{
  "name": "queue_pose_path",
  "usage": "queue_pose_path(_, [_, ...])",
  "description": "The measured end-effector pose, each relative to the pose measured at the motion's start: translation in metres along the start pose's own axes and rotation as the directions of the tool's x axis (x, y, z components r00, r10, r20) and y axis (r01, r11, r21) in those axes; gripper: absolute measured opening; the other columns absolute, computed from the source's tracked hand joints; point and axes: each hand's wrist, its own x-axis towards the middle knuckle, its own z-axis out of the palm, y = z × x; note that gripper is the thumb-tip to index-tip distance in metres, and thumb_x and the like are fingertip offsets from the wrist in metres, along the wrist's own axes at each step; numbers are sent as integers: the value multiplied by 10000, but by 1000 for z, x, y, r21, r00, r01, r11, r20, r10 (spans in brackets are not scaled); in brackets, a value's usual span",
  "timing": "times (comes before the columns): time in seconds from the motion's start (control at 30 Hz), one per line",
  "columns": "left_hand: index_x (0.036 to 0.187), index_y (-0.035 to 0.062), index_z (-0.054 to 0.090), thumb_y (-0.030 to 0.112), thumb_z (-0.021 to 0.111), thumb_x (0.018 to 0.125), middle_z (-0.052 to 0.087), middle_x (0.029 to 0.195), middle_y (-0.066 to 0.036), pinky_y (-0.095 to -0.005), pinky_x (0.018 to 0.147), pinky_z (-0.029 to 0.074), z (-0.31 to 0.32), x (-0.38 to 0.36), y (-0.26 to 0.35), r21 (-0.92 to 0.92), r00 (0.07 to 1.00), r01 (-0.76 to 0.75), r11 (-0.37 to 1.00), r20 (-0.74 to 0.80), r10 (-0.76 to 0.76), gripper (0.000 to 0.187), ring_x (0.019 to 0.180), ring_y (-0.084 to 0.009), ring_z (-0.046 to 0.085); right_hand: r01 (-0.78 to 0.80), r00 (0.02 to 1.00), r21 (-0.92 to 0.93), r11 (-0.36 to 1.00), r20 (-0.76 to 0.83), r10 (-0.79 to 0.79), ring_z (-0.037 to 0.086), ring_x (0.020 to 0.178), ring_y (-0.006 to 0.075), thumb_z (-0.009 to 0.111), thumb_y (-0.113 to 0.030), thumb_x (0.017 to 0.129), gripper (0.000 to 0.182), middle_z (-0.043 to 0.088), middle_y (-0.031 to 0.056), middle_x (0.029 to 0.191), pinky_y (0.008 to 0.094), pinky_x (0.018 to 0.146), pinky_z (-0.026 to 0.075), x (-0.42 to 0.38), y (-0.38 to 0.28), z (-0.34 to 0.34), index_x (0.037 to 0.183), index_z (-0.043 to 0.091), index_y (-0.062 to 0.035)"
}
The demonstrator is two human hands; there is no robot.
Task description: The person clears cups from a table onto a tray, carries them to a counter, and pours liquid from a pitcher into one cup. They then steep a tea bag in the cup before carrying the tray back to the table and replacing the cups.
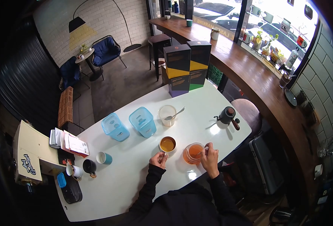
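A cup of brown drink [168,144] stands on the white table. My left hand [158,161] is closed at its near side, pinching what looks like its handle. To the right stands a clear glass jar [191,158] of orange-red liquid. My right hand [210,159] is closed at the jar's right rim on a thin spoon [201,152] that dips into the liquid. Behind the cup is a clear plastic container [165,112] with a metal spoon [180,112] leaning in it. Two light-blue plastic containers [142,122] stand to its left.
A black gooseneck kettle [226,115] stands on the table's right side. Stacked dark boxes [177,62] rise at the far edge. At left are a teal cup [104,158], a black cup [89,166], a white mug [73,171] and a black tray [72,191]. A wooden counter [245,64] curves behind.
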Motion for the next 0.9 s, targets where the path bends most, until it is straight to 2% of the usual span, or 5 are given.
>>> queue_pose_path(0.27, [860,-26,598,201,684,842,637,684,-54,-230,470,464,3,-4,-3,-6,1000,24,1000,-19,-24,244,523,-83,571,18,998,-94,995,-51,-23,512,532,278,515,-70,762,75,513,83,559,363,724,355,-12,-8,-1,823,490,-33])
queue_pose_path(0.43, [861,-18,598,209,664,853,612,716,-63,-267,444,510,7,-6,-7,-20,997,68,997,-37,-69,237,574,-116,609,70,975,6,998,-213,-67,476,525,302,518,-98,802,111,503,152,592,406,623,360,-15,3,12,807,474,4])
queue_pose_path(0.5, [881,10,604,218,636,872,556,723,-72,-289,425,522,13,-4,-31,30,974,-192,981,-120,194,211,595,-141,614,84,968,-3,996,-239,-82,471,532,316,518,-111,810,136,496,169,603,416,601,360,-16,8,18,791,462,11])
queue_pose_path(0.7, [825,27,560,316,492,940,494,707,-119,-309,392,493,17,-2,-37,129,991,-131,983,37,127,318,529,-198,568,87,946,-22,996,-312,-90,443,523,332,510,-165,845,254,453,200,592,424,529,336,-14,14,29,709,422,31])
queue_pose_path(0.9, [810,15,515,312,432,957,521,720,-138,-334,404,480,18,-6,-9,40,993,24,999,117,-28,342,479,-228,551,31,960,71,997,-280,-10,387,489,286,513,-183,863,326,401,196,571,395,489,310,-6,8,26,660,393,42])
